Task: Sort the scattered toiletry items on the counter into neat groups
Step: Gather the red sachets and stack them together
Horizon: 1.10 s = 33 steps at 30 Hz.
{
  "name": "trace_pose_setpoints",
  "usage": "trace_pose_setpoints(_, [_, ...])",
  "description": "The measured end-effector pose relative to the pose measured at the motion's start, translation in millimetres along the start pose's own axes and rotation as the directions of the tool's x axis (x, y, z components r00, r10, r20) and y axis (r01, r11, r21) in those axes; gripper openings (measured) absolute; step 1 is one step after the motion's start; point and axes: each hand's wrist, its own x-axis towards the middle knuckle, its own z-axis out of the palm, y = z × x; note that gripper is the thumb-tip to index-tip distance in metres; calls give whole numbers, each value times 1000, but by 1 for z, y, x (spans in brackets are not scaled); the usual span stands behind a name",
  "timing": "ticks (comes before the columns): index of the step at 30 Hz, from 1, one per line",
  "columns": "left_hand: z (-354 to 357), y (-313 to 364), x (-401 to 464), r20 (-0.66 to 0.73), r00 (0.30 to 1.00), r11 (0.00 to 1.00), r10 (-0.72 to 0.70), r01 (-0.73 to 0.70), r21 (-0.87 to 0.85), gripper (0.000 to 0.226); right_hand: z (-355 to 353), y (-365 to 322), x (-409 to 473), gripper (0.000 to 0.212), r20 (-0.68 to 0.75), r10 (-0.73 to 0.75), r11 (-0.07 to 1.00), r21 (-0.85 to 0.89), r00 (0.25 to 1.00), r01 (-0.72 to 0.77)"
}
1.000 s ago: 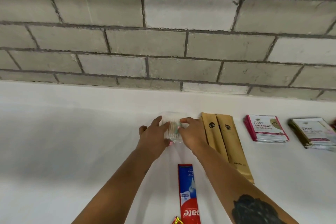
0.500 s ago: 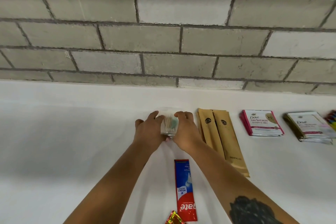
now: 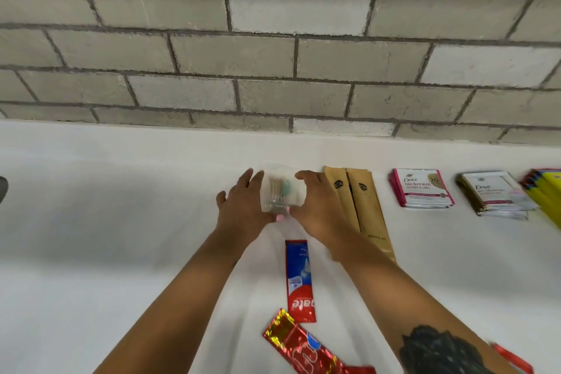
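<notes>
We see a red and blue toothpaste box (image 3: pixel 300 281), two plain brown paper dental kit sleeves (image 3: pixel 361 209), pink-edged white Dove sachets (image 3: pixel 420 188), and a grey block wall (image 3: pixel 273 39).

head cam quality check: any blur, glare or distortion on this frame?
Head view: wide-angle bowing curves the block wall courses; motion smear softens the yellow packets at the right edge; the clear cotton-swab pack between left hand and right hand looks hazy; foil glare on the red wrapper; soft shadow across the white counter at left.
</notes>
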Motion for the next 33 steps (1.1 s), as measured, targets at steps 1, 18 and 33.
trace_pose_setpoints(1, [-2,2,-8,-24,1000,1000,5,-5,-20,95,-5,0,-8,65,-22,-9,1000,21,1000,10])
trace_pose_setpoints(18, [13,46,-168,196,918,929,-344,363,-71,81,-67,34,-174,40,332,92,996,-15,939,-93])
trace_pose_setpoints(33, [20,53,-204,289,892,932,-347,363,-1,69,-53,45,-213,73,509,164,924,-379,845,48])
